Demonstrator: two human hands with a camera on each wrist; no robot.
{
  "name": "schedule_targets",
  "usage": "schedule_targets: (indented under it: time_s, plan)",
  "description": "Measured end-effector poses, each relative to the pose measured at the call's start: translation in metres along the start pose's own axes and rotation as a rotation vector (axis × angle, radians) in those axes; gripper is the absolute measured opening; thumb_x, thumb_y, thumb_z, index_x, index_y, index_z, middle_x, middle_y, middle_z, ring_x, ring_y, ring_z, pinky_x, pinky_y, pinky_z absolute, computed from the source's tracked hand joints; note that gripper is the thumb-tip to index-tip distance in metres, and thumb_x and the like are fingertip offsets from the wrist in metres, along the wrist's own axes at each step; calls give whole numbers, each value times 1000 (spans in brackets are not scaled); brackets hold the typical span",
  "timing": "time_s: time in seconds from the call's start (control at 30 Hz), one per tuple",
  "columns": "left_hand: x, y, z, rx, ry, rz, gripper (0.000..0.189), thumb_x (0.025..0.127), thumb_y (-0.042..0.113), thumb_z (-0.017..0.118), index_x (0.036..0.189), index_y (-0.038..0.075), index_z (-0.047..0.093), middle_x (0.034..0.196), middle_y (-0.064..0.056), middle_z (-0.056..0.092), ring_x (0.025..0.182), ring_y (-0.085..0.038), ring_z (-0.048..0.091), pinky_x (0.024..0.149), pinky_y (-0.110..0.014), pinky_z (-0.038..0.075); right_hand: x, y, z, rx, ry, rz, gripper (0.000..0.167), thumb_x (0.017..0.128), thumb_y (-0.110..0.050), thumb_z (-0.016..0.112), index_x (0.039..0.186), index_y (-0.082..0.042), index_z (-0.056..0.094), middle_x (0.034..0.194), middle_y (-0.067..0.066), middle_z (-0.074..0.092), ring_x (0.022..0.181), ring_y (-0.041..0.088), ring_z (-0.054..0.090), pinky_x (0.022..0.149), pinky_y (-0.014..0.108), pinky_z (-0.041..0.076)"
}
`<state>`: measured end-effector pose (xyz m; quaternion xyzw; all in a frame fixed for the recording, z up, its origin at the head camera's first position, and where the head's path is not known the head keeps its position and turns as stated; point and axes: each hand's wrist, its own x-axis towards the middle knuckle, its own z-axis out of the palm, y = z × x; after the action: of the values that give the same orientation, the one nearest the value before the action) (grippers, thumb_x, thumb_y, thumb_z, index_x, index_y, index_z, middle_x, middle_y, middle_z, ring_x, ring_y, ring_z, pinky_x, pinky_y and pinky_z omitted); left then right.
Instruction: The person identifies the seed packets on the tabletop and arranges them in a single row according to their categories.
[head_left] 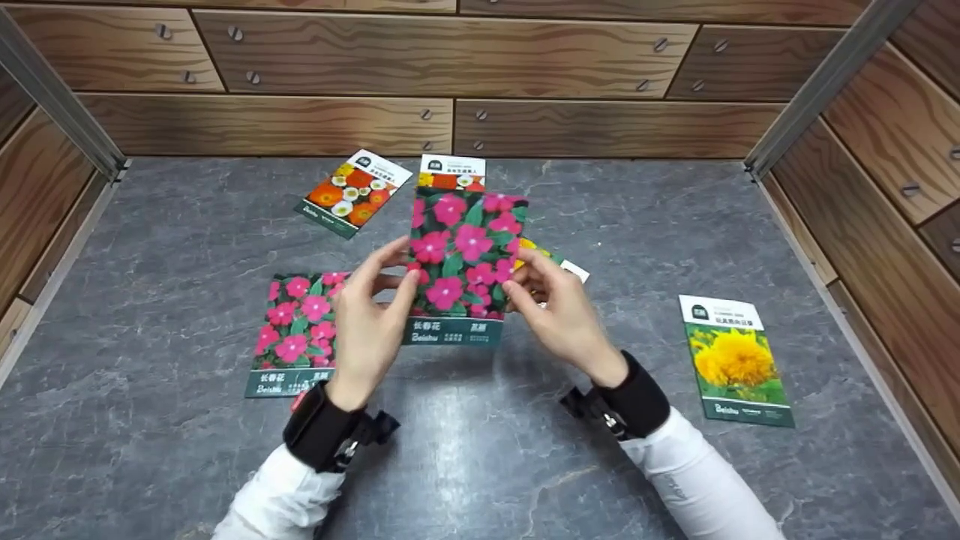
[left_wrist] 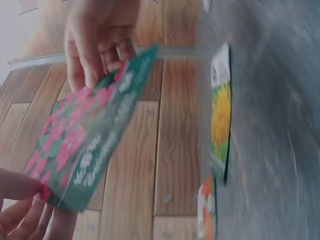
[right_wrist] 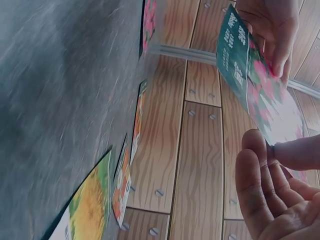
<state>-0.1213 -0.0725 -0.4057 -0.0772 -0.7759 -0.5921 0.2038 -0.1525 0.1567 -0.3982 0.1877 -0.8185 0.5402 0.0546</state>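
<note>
A seed packet with pink flowers is held up above the table by both hands, its dark green lettered band toward the person. My left hand pinches its left edge between thumb and fingers. On the opposite edge, my right hand pinches it the same way. In the left wrist view the packet slants between the two hands. Partly covered by my left hand and wrist, a second pink-flower packet lies on the table. Behind the held packet, an orange-and-white flower packet and a yellow-flower packet are mostly hidden.
Another orange-and-white flower packet lies tilted at the back left of the grey table. Over on the right is another yellow-flower packet. Wood-patterned walls enclose the table at the back and sides.
</note>
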Motion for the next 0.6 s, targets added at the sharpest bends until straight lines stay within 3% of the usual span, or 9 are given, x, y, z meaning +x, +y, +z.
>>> schedule_targets:
  time_s: [0.13,0.27,0.47,0.6]
  plan:
    - [-1,-9,-17,94,40,16,43,102,10,69,144,6,62,125,-14,74,92,-22,75,75,-19,61,3,-6,16,37,-19,-6,49,98,6,65,145,12,52,92,25,72,69,4,66,67,24,63]
    - [0,-18,-36,207,33,2,44,100,9,71,143,4,64,122,-15,75,88,-24,74,75,-16,57,7,-12,35,63,-15,-10,64,98,5,67,156,4,41,92,22,71,67,8,66,66,25,63]
    - [4,-25,-61,381,-66,-103,49,99,7,72,146,2,61,125,-19,73,89,-28,73,73,-21,53,19,-14,58,-23,-90,-5,68,98,2,68,159,0,39,92,19,73,68,28,70,65,21,60]
    - [4,-31,-66,501,-144,-132,48,99,10,72,145,2,61,125,-19,74,84,-26,71,69,-23,48,23,-10,64,-181,-177,5,68,98,-2,70,159,1,40,91,15,76,73,24,72,68,20,58]
